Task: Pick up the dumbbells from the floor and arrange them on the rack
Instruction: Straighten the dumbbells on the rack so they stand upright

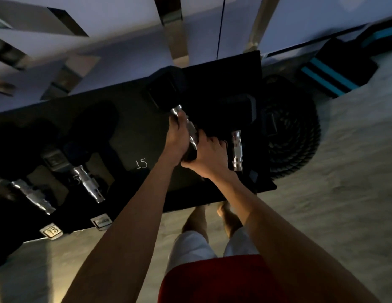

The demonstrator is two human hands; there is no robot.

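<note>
A black hex dumbbell with a chrome handle hangs over the dark rack shelf, above the slot marked 15. My left hand grips its handle near the far head. My right hand holds the near end, and that near head is hidden under my fingers. A second dumbbell lies on the rack just right of my right hand. Two more dumbbells rest in slots at the left.
A coiled black battle rope lies on the floor right of the rack. Black mats with teal stripes lean at the far right. A mirrored wall with metal posts stands behind the rack. My legs are on the grey floor below.
</note>
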